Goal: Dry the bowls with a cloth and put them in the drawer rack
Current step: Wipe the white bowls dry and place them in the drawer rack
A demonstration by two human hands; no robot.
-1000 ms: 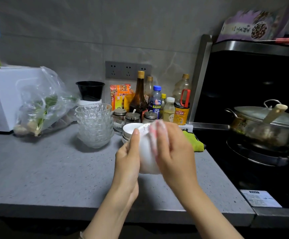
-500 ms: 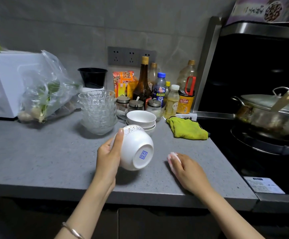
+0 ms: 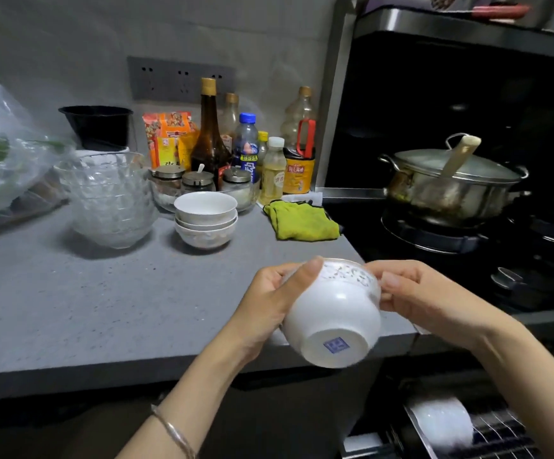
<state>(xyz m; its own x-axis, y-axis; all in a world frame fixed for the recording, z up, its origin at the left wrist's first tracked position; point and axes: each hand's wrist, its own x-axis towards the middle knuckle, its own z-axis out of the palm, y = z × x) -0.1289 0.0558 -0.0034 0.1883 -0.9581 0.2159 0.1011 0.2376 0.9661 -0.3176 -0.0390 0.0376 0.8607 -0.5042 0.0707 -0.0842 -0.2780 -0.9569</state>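
left hand (image 3: 269,303), right hand (image 3: 424,296), gripping tilted bowl (image 3: 335,319)

Dim, flat indoor light — soft shadows under the glass bowls (image 3: 110,207) at centre left, the stove recess (image 3: 434,94) at upper right near black. Wide-angle bending curves the edges; the racked bowl (image 3: 441,422) at lower right is blurred.

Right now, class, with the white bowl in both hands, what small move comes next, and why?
Probably lower the white bowl into the drawer rack: the left hand and right hand hold it off the counter, and the rack lies open below.
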